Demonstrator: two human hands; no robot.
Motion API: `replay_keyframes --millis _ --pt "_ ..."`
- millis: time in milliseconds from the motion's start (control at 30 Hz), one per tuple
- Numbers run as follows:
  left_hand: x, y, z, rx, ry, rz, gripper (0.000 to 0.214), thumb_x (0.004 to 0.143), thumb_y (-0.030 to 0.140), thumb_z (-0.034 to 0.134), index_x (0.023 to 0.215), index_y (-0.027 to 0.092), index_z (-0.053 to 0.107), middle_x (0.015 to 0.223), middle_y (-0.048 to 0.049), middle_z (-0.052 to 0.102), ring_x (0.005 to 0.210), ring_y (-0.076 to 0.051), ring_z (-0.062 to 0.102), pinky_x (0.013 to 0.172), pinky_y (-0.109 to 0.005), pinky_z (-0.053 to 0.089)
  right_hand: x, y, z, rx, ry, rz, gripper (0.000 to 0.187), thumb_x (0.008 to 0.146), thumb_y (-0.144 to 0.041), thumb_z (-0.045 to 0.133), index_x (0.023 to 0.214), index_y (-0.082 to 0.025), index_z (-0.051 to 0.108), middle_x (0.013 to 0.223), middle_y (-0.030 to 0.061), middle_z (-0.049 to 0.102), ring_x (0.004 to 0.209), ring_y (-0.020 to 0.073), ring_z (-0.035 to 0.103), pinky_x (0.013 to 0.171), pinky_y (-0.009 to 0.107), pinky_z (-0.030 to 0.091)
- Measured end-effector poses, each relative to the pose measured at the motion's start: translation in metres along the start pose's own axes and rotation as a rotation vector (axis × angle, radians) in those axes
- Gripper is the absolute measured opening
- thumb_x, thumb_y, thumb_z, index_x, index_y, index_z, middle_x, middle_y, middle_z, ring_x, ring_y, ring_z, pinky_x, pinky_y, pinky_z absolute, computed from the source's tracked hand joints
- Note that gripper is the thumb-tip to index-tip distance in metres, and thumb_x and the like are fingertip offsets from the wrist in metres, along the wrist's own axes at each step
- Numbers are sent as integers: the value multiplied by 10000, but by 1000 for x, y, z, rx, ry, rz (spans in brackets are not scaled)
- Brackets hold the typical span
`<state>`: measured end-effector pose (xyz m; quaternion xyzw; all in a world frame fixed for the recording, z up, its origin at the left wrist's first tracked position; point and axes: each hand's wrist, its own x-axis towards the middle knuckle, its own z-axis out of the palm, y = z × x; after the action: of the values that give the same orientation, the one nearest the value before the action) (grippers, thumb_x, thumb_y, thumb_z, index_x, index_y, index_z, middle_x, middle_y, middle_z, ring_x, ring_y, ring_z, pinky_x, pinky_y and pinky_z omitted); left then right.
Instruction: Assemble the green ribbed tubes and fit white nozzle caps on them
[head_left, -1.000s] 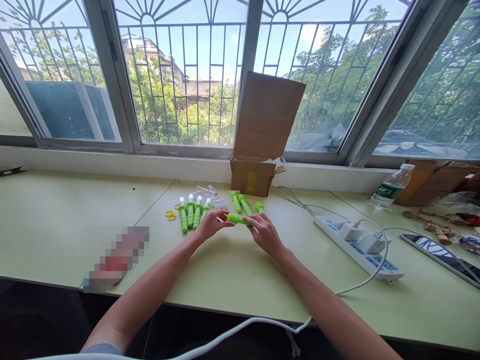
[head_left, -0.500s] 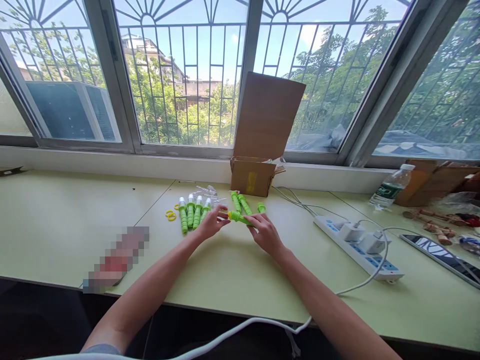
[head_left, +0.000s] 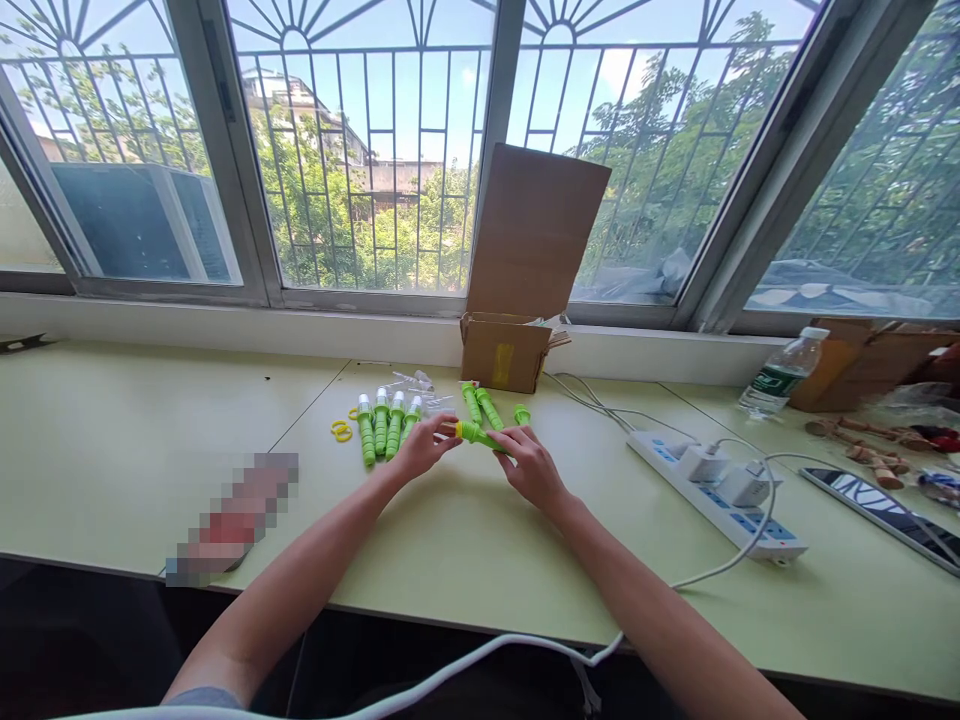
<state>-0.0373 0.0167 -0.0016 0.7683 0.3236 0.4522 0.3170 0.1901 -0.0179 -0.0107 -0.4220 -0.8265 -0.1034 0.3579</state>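
Between my two hands is a green ribbed plastic tube point(head_left: 477, 435), lying nearly level above the table with a yellow end toward the left. My left hand point(head_left: 424, 448) pinches that yellow end with its fingertips. Wrapped round the other end of the tube are the fingers of my right hand point(head_left: 529, 464), which hide part of it. Left of my left hand, several green tubes with clear, white-tipped ends point(head_left: 381, 425) lie side by side. Yellow rings point(head_left: 341, 431) lie beyond them. Past my hands are more green tubes point(head_left: 488, 409) and a short green piece point(head_left: 523, 413).
An open cardboard box point(head_left: 501, 352) stands against the window sill. Clear plastic pieces point(head_left: 415, 381) lie behind the tubes. To the right are a power strip point(head_left: 720, 497) with cables, a water bottle point(head_left: 784, 375) and a phone point(head_left: 885, 510). A blurred-out object point(head_left: 238, 518) lies at the left front edge.
My left fingers have shifted slightly around the tube's yellow end, and more yellow shows there. My right hand has hardly moved, and the things on the table are unchanged.
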Motion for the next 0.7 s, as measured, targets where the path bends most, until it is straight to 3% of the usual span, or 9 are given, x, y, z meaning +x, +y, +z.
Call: replay_keyframes --millis 267,467,700 --pt "0 0 1 -27 27 -33 371 765 277 677 1087 160 536 950 -90 714 897 -216 683 772 -363 571 -1 -3 -2 -36 -6 21 365 867 -177 471 1203 -274 576 1033 61 644 976 236 558 780 377 514" --pt "1 -3 0 -37 30 -34 287 750 358 683 903 159 543 908 -73 714 887 -212 682 730 -337 573 -1 -4 -3 -50 -16 18 364 867 -170 483 1208 -263 569 1046 53 642 987 215 559 779 340 517" --pt "0 -6 1 -33 -17 -34 325 747 361 684 977 144 608 937 -87 710 891 -214 676 766 -340 562 0 -6 -5 -41 -37 11 375 861 -140 480 1205 -259 571 1050 42 638 986 204 546 763 310 513"
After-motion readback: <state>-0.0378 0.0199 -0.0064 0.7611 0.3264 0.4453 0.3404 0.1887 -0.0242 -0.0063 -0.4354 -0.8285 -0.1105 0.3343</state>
